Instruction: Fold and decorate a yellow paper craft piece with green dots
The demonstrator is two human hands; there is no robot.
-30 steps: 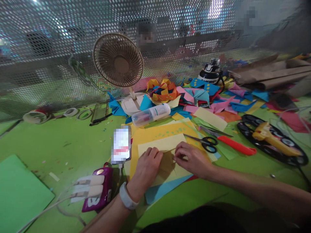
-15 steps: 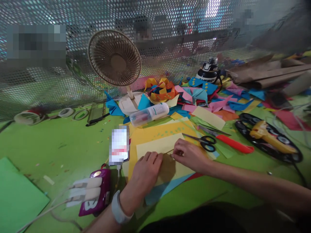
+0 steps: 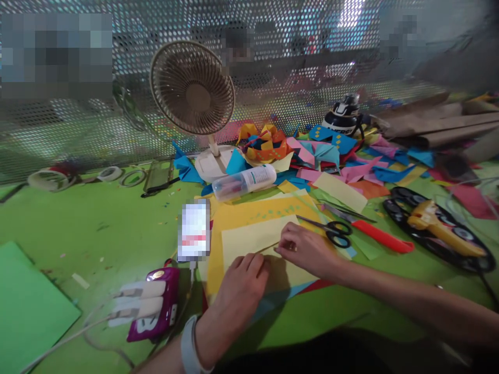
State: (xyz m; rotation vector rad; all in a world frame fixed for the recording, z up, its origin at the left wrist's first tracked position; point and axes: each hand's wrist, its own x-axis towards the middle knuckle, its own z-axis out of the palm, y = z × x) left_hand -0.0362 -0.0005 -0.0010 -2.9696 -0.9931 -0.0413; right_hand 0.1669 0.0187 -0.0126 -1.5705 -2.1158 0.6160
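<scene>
A pale yellow sheet of paper (image 3: 253, 234) lies in front of me, with a thin dark fold or edge line running between my hands. My left hand (image 3: 245, 285) rests on its lower part, fingers laid over the paper near that line. At the line's right end my right hand (image 3: 306, 249) is closed, thumb and fingertips pinching the paper's edge. Under the sheet are a larger orange-yellow paper (image 3: 222, 213) and a blue paper (image 3: 268, 304). Black-handled scissors (image 3: 337, 234) lie just beyond my right hand.
A phone (image 3: 194, 228) on a cable and a purple power strip (image 3: 156, 306) with plugs lie left. Behind are a fan (image 3: 193, 88), a clear bottle (image 3: 245, 182) and folded papers (image 3: 312, 150). A red-handled cutter (image 3: 382, 236) and yellow glue gun (image 3: 440, 223) lie right.
The view has shifted slightly. My left hand has slid a little down and right over the paper, closer to my right hand, which keeps its pinch.
</scene>
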